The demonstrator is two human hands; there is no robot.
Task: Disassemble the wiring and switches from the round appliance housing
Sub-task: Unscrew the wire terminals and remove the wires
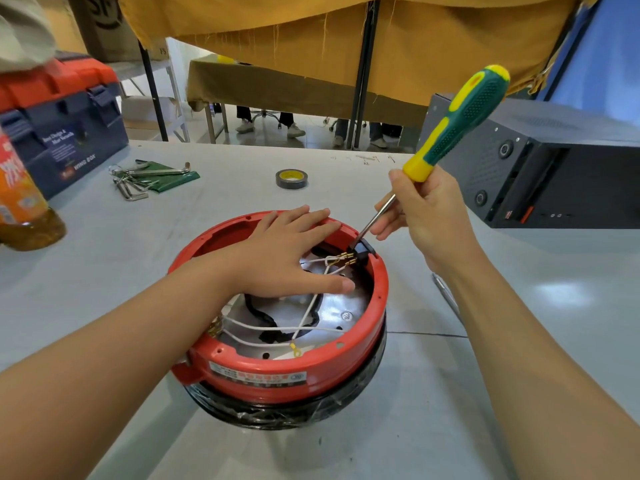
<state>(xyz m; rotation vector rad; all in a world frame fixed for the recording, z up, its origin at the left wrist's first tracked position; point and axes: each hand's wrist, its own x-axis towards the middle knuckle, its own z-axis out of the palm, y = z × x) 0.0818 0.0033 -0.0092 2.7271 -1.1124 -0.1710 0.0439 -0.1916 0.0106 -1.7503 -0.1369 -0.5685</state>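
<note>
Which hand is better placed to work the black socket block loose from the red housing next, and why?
The right hand: it already holds the screwdriver, its tip at the black socket block. The left hand lies flat across the red housing, steadying it.

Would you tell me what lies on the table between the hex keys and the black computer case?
In the head view, only a tape roll lies between the hex keys and the computer case; the rest is bare table.
</note>
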